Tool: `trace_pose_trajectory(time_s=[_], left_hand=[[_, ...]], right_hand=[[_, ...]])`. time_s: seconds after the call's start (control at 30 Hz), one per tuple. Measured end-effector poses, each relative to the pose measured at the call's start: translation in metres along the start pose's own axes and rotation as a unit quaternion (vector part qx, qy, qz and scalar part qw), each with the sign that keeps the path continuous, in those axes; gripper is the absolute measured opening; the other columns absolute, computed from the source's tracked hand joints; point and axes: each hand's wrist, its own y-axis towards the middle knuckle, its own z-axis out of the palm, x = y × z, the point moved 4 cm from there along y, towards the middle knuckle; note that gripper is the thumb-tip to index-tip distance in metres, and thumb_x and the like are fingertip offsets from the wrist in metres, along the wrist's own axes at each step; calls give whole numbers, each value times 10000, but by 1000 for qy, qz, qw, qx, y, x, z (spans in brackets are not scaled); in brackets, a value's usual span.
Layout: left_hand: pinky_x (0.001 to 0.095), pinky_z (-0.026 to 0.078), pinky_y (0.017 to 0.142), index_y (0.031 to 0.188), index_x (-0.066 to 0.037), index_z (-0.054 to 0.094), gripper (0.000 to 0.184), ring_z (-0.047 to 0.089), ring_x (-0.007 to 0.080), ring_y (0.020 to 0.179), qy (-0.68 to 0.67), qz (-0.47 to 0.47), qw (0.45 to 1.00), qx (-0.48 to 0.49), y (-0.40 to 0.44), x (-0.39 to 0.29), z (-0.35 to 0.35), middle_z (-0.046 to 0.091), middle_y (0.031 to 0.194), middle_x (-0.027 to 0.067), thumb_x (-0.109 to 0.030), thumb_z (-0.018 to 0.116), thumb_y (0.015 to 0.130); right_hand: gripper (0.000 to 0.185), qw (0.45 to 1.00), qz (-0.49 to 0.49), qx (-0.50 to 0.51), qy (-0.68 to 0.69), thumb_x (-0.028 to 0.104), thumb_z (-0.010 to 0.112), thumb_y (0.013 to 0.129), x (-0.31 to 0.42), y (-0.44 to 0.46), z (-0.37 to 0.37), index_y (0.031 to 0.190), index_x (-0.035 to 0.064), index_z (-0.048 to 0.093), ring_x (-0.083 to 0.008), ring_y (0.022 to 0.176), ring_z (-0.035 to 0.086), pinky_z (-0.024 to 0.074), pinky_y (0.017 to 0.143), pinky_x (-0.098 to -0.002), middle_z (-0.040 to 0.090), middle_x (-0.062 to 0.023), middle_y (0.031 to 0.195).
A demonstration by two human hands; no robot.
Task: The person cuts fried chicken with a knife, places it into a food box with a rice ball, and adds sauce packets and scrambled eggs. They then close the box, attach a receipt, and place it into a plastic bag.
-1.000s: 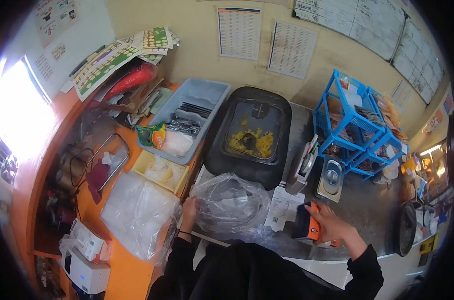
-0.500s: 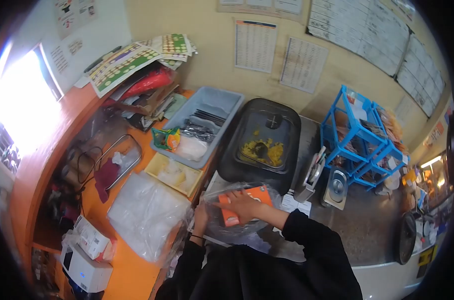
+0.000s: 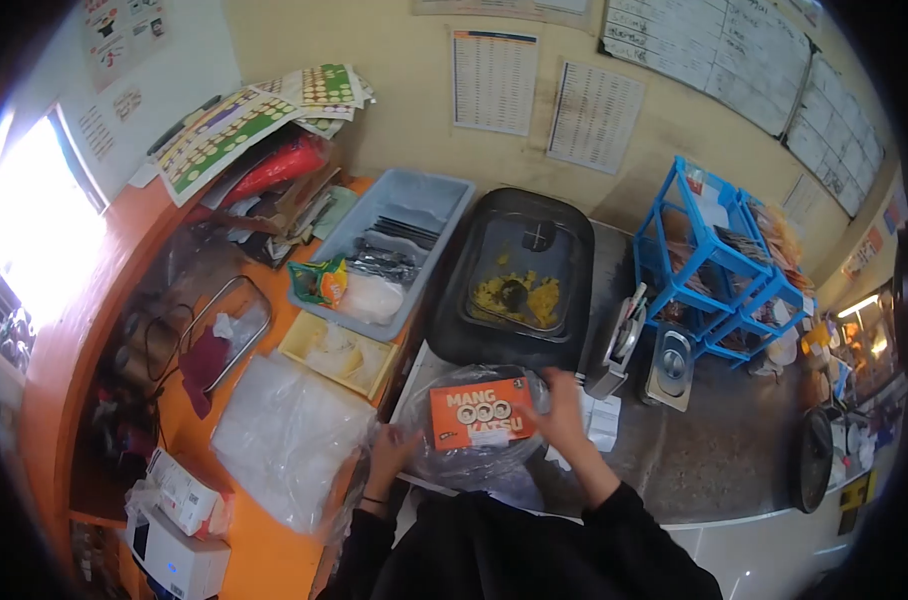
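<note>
An orange box (image 3: 482, 412) printed "MANG KATSU" lies flat with a clear plastic bag (image 3: 454, 463) around and under it, on the counter in front of me. My left hand (image 3: 390, 458) is at the bag's left edge, fingers apart, beside the box. To the right, my right hand (image 3: 566, 420) has its thumb and fingers spread around the bag's right side, close to the box's right edge. Whether either hand pinches the thin film is hard to see.
Behind the box stands a black container (image 3: 514, 275) with yellow food under its lid. A stack of clear plastic bags (image 3: 289, 440), a yellow tray (image 3: 299, 350) and a blue-grey bin (image 3: 444, 200) are on the left. A blue rack (image 3: 709, 250) and metal container (image 3: 669, 370) stand right.
My right hand has come off the top of the box and moved to its right side, uncovering the print. My left hand has shifted slightly left and down.
</note>
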Motion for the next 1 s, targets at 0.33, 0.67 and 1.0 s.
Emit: trace_pose_trajectory(time_s=[0.33,0.67,1.0], left_hand=[[218,434,684,814,-31,482,77,555,107,726,-366,119,921,66,-16,-120,-41,595,794,72,-50,556,811],[323,456,741,913,23,507,229,575,263,857,-327,425,836,118,-52,-258,-58,587,926,200,-100,615,754],[399,433,823,1116,3,476,797,533,329,954,-179,365,911,76,-58,-179,8,537,1040,203,-465,753,533]], right_hand=[[145,966,103,-66,229,131,548,811,0,0,-49,781,-5,588,-226,752,560,425,687,-312,594,-92,749],[350,860,-113,-107,487,197,681,719,135,35,-102,912,54,426,-192,739,565,431,758,-289,548,-82,776],[206,753,60,134,641,9,471,804,164,25,-57,922,79,318,-81,644,464,399,573,-225,445,-32,765]])
